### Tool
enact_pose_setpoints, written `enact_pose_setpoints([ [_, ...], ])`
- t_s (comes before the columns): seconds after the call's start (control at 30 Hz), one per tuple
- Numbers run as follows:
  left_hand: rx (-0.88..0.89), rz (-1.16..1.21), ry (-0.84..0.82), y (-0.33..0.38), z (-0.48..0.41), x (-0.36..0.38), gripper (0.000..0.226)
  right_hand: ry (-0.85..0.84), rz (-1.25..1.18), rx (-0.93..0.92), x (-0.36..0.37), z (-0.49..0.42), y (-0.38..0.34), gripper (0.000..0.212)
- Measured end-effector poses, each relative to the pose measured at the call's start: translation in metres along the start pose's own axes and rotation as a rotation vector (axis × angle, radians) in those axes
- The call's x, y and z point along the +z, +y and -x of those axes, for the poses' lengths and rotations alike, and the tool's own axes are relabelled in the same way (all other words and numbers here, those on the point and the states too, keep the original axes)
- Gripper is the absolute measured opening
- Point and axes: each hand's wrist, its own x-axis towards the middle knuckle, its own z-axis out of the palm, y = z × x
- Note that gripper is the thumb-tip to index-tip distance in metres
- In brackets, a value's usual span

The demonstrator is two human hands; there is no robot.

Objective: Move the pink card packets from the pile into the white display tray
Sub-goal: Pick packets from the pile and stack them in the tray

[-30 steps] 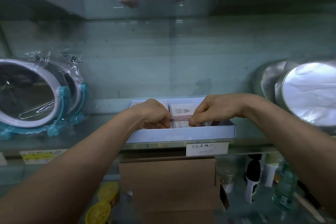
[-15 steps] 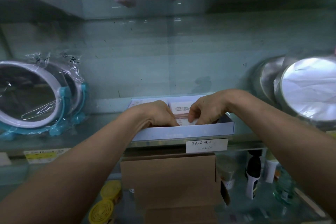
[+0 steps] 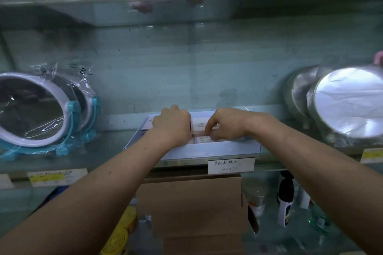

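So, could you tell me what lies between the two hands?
In the head view, pink card packets fill the gap between left hand and right hand, inside the white tray.

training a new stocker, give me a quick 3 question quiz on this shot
1. True or false: the left hand and the right hand are both at the packets inside the tray.
2. What stands left of the tray? A) a bagged mirror B) a kettle C) a lamp
3. Fill in: the handwritten label sits just ___ the tray's front wall.

Key: 1 true; 2 A; 3 below
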Motion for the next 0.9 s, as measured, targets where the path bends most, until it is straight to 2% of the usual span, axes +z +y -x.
enact_pose_setpoints([
  [0.07,-0.013,0.029,-0.049,-0.001,-0.001,0.002,0.035,-0.051,-0.007,0.019,0.004,-0.001,0.000,0.027],
  [0.2,-0.014,-0.021,-0.027,0.000,-0.001,0.002,0.034,-0.096,0.019,0.032,-0.002,0.002,-0.005,0.030],
  [0.3,-0.005,-0.057,-0.037,0.000,0.000,-0.001,0.035,-0.051,0.004,0.005,-0.004,0.001,-0.010,0.035],
  [0.4,-0.001,-0.011,-0.116,-0.002,0.000,-0.002,0.038,-0.102,-0.020,-0.005,0.001,-0.001,-0.013,0.032],
  [0.5,-0.007,-0.004,-0.128,0.000,0.001,-0.006,0.042,-0.138,-0.025,0.019,0.000,0.003,-0.015,0.031],
  [0.6,-0.028,0.024,-0.154,0.002,0.004,-0.011,0.039,-0.099,-0.026,0.003,-0.005,0.009,-0.015,0.030],
  [0.7,-0.078,0.106,-0.098,-0.004,0.009,-0.014,0.028,-0.041,-0.025,-0.061,-0.011,0.022,-0.018,0.030],
  [0.9,-0.103,0.175,0.087,-0.004,0.036,-0.027,0.036,-0.008,-0.008,-0.158,-0.025,0.051,-0.023,0.028],
])
